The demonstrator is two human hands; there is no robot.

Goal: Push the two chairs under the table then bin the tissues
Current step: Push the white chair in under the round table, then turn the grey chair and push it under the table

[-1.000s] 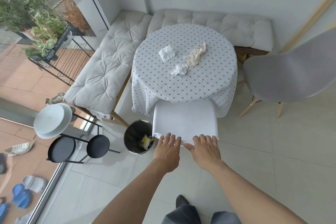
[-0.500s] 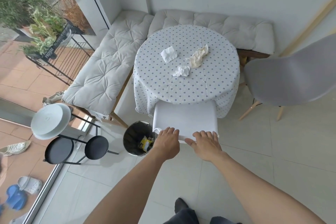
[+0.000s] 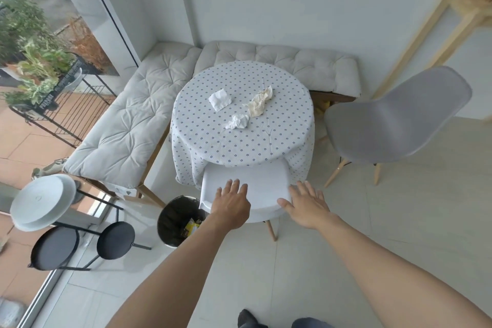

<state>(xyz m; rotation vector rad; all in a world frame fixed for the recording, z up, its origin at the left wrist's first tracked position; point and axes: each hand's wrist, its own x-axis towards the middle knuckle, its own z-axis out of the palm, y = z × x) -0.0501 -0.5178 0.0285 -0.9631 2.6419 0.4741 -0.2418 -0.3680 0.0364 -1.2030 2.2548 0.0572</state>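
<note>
A white chair (image 3: 263,181) stands with its seat under the near edge of the round table (image 3: 269,138), which wears a dotted cloth. My left hand (image 3: 232,204) lies flat on the chair's back, fingers spread. My right hand (image 3: 306,204) hovers open at the chair's right edge. A grey chair (image 3: 391,125) stands out on the floor to the table's right. Three tissues lie on the tabletop: a flat white tissue (image 3: 220,99), a crumpled white tissue (image 3: 237,121) and a cream tissue (image 3: 259,102). A black-lined bin (image 3: 175,218) sits on the floor left of the white chair.
Cushioned benches (image 3: 133,125) wrap the table's left and far sides. A black rack of round stools (image 3: 80,242) with a white dish (image 3: 42,201) stands at the left by the glass door. A wooden frame (image 3: 426,34) leans at the right wall.
The white chair has slid further under the table. My right hand has come off the chair back and spread open to the right; my left hand has flattened on it.
</note>
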